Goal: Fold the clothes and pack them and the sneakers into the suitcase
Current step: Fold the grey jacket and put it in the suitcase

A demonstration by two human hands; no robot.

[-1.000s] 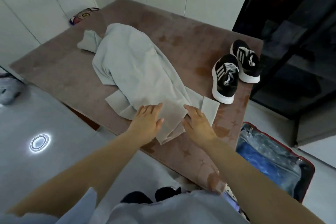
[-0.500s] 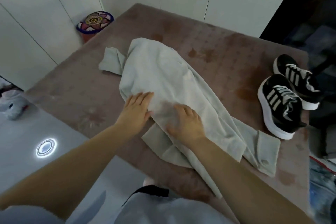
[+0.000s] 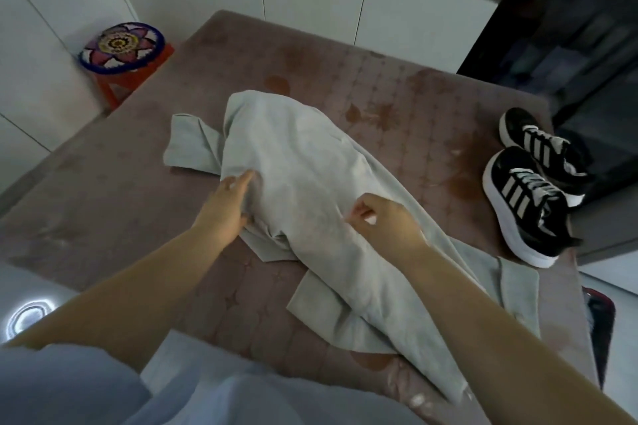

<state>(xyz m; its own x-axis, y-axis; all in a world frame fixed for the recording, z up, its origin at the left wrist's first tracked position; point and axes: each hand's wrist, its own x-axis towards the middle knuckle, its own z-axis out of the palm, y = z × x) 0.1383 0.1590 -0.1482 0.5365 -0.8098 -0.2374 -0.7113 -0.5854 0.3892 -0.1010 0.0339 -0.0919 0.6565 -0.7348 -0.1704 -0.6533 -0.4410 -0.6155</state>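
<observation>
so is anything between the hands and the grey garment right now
Nothing visible. Both are on the grey garment: the left hand touches its left edge, the right hand pinches fabric near its middle. The sneakers sit apart, to the right.
</observation>
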